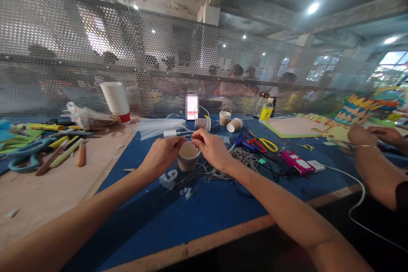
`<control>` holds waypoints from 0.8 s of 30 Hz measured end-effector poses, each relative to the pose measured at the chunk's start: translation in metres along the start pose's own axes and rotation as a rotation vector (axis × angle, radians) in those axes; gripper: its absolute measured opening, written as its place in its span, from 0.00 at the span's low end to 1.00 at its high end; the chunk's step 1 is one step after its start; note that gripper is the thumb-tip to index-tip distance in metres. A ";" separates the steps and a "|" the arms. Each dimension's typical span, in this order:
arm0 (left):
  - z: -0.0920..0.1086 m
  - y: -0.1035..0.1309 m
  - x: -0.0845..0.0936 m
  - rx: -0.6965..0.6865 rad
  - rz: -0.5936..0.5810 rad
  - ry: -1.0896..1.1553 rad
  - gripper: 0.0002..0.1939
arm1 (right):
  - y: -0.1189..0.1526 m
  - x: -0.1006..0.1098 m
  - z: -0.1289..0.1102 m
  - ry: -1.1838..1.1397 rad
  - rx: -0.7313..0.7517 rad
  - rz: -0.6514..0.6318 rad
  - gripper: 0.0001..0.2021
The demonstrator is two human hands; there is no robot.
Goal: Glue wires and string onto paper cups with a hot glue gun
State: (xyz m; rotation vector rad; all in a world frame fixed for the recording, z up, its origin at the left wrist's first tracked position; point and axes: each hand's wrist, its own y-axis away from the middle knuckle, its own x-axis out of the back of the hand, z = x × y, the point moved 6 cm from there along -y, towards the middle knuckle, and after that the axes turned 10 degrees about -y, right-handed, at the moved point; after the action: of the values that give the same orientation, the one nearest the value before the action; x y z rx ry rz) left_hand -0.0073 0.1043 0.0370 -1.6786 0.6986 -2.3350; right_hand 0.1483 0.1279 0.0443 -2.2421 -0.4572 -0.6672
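My left hand (163, 154) is closed in a pinch at the left rim of a small beige cup (187, 162). Across from it, my right hand (211, 149) pinches at the cup's right rim. Whatever lies between the fingertips is too thin to make out. The cup stands upright, its open top facing me, with its lower wall wrapped in a greyish layer. Close by my right forearm is a tangled heap of grey cord (245, 159). White curled scraps (168, 178) and thin dark strands lie before the cup.
Behind are a spool (202, 124), a lit phone (192, 107) and two wrapped cups (235, 125). Blue pliers (244, 142), scissors (268, 144) and a magenta power bank (297, 163) lie right. Stacked paper cups (115, 100) and tools stand left. Another person's hand (362, 136) works at far right.
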 end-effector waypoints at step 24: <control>-0.002 0.000 -0.002 -0.002 -0.014 -0.009 0.18 | 0.000 -0.001 0.002 0.051 -0.014 -0.027 0.08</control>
State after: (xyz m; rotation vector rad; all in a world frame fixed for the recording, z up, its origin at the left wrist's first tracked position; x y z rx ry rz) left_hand -0.0083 0.1060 0.0349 -1.6986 0.6907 -2.3355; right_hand 0.1482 0.1295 0.0422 -2.2297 -0.4598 -0.7423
